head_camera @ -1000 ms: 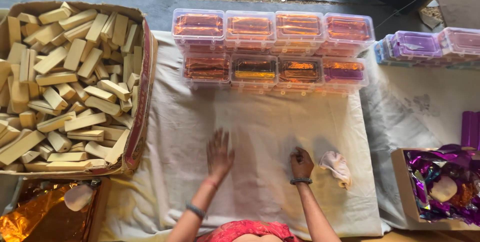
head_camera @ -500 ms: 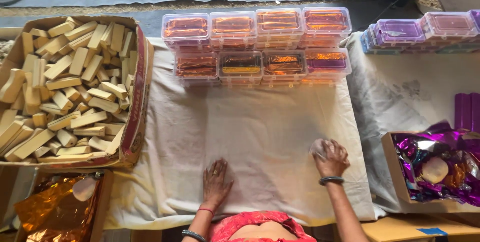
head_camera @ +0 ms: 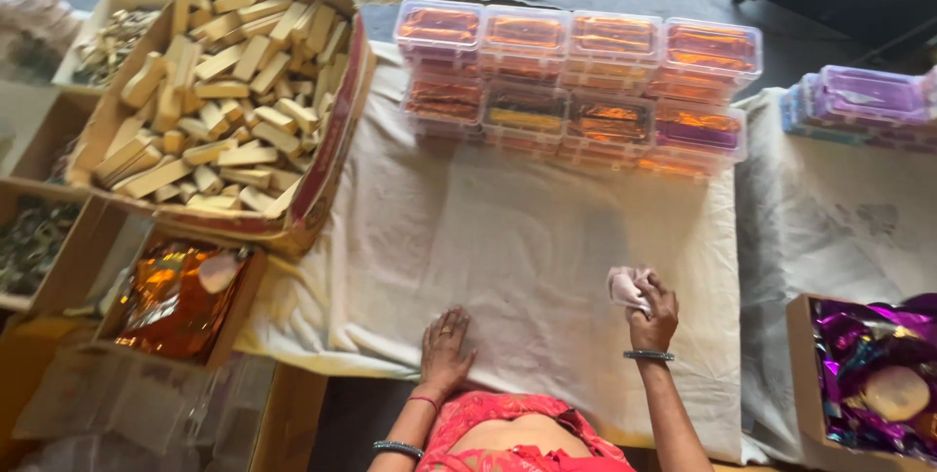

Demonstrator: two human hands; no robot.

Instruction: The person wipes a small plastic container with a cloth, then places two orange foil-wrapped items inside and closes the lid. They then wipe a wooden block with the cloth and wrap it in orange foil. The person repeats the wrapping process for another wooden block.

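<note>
Right hand (head_camera: 652, 311) now lifted off the white cloth (head_camera: 527, 247), fingers clamped on a crumpled pale rag (head_camera: 625, 287); left hand (head_camera: 446, 350) flat, fingers spread apart.
Beyond the cloth: clear lidded boxes (head_camera: 576, 77) with orange foil. Left of it: carton of pale bars (head_camera: 210, 101). Right: purple foil box (head_camera: 869, 374).

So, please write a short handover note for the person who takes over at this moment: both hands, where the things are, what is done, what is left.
Left hand: flat on the white cloth, empty.
Right hand: raised just above the cloth, grip closed on a small pale rag.
Lidded clear boxes with orange contents: stacked in two rows at the far edge.
Carton of tan sticks: far left.
Done: the cloth in front is bare.
Left: the rag is not yet put down.
</note>
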